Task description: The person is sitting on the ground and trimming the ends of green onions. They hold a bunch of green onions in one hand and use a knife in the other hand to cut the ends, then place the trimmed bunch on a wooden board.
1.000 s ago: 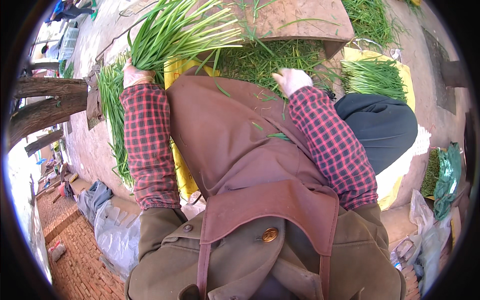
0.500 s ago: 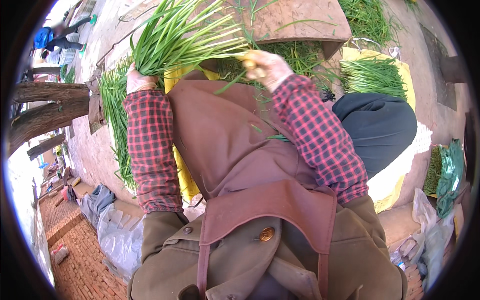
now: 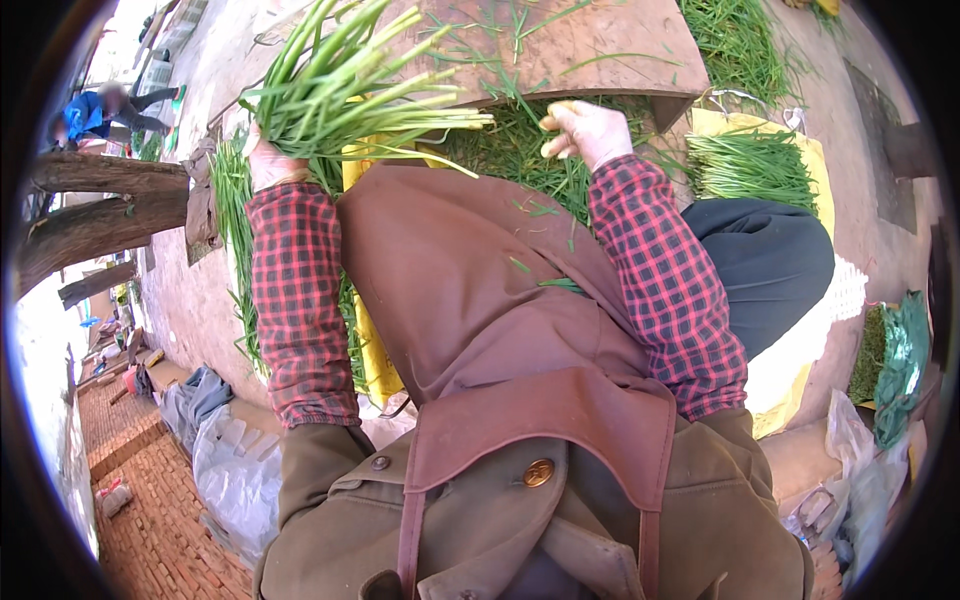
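Head view: left unit of a side-by-side fisheye pair worn on the head, facing steeply down the wearer's front. Frame upright, unmirrored. Olive-brown coat [image 3: 335,525] is close under the lens at the lower edge; brown apron [image 3: 470,260] extends up-frame from it. Left hand [image 3: 272,165] and right hand [image 3: 595,132] sit in the upper half, at arm's reach. Field very wide: brick paving [image 3: 165,530] at lower left, a distant person in blue [image 3: 88,118] tipped sideways at upper left. Low table [image 3: 630,40] edge bows; dark round border rings the view.
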